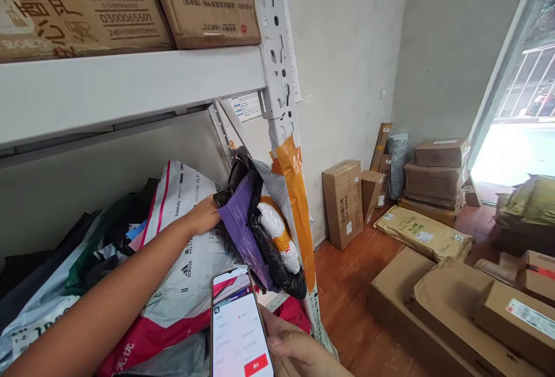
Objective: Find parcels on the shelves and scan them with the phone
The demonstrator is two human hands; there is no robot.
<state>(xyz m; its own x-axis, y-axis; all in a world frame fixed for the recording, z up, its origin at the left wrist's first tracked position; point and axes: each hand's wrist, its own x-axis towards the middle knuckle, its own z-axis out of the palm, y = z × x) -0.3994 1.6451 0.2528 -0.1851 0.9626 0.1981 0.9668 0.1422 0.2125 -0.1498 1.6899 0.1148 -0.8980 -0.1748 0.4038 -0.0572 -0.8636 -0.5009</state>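
My left hand (pixel 206 215) reaches across the shelf, its fingers closed at the edge of a black plastic mailing bag (pixel 236 176); the fingertips are hidden. Right beside it is a purple mailing bag (pixel 239 212). A large white mailing bag (pixel 182 284) with pink edging lies under and behind the left wrist. In my right hand (pixel 299 345) is a smartphone (pixel 238 325), screen facing me, with a camera picture at the top and a red button low down. A white roll-shaped parcel (pixel 277 232) with orange tape stands upright against the rack post, in black plastic.
Cardboard boxes (pixel 212 4) sit on the white shelf beam (pixel 130 88) above my arm. The rack post (pixel 281 76) carries orange tape. Several cartons (pixel 344 203) stand along the wall, and more boxes (pixel 451 307) cover the floor at right. A bright doorway (pixel 515 134) is at far right.
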